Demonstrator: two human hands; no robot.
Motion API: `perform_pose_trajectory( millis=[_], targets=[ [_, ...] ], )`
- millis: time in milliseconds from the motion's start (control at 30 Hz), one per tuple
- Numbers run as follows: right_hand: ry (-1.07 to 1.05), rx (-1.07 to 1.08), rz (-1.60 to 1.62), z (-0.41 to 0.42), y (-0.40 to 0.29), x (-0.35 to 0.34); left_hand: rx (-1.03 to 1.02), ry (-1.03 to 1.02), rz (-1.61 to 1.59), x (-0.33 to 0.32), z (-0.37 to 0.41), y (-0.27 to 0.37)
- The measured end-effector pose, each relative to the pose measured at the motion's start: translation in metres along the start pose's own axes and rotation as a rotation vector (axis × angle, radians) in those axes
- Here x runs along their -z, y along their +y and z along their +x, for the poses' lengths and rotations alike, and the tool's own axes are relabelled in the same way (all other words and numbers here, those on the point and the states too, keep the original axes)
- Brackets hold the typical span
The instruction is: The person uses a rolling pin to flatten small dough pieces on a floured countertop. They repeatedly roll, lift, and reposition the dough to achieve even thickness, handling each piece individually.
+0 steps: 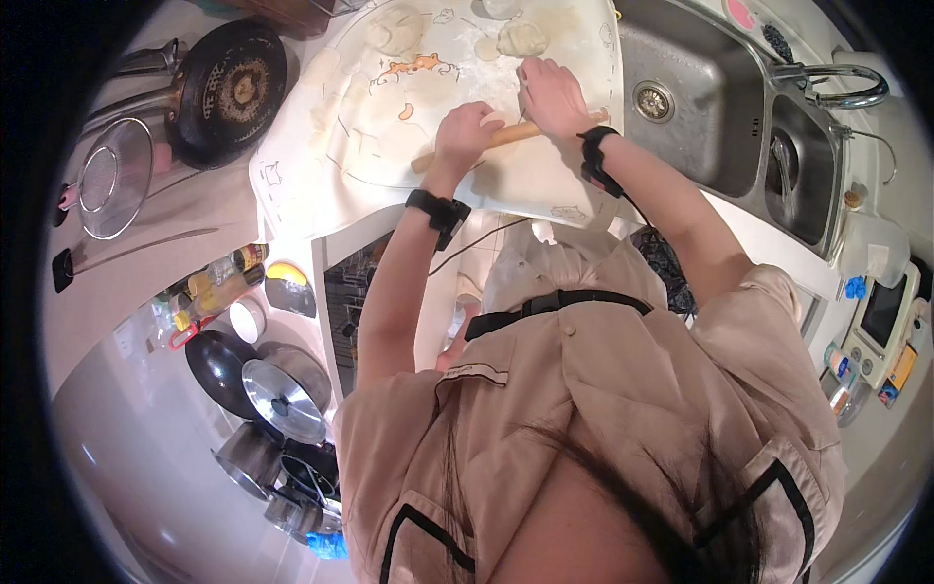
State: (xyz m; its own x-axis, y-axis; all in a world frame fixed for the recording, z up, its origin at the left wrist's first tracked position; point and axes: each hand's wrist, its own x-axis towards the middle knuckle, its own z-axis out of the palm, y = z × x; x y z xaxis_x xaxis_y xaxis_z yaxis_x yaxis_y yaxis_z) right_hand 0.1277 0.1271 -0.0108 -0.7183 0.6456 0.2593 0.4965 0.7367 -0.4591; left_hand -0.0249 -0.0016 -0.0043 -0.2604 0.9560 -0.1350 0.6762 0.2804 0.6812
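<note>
A printed kneading mat [394, 164] covers the counter before me, with flour on it. On it lies a wooden rolling pin [518, 133], slanting from lower left to upper right. My left hand [463, 135] rests with its fingers at the pin's middle, thumb side inward. My right hand [551, 95] reaches past the pin, its fingers bent down at the mat; whether they hold something is hidden. Just beyond its fingertips sits a lump of dough [522, 36], with a small flat round of dough [487, 50] beside it. A larger pale dough piece [395, 31] lies at the upper left.
At right is a steel double sink [689, 139] with a faucet [846, 84]. A black frying pan [237, 91] and a mesh strainer [115, 179] lie at left. Pots, a glass lid [284, 401] and bottles stand lower left. A cable hangs between my wrists.
</note>
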Motion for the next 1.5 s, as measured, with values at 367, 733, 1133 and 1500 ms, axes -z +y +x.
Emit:
perform_pose_trajectory(
  millis=[367,733,1133,1500],
  targets=[
    [-0.056,-0.008,0.114,-0.074,-0.017,0.015,0.049,0.076,-0.029,-0.011,-0.006,-0.002],
    [0.002,-0.079,0.086,-0.013,-0.006,-0.004,-0.199,0.024,0.088,-0.007,0.005,-0.005],
    [0.057,-0.015,0.079,-0.036,-0.007,-0.005,-0.198,0.335,0.120,-0.012,-0.016,0.000],
    [0.011,-0.143,0.080,-0.059,-0.020,0.003,-0.160,0.113,0.049,-0.006,0.009,-0.007]
  ],
)
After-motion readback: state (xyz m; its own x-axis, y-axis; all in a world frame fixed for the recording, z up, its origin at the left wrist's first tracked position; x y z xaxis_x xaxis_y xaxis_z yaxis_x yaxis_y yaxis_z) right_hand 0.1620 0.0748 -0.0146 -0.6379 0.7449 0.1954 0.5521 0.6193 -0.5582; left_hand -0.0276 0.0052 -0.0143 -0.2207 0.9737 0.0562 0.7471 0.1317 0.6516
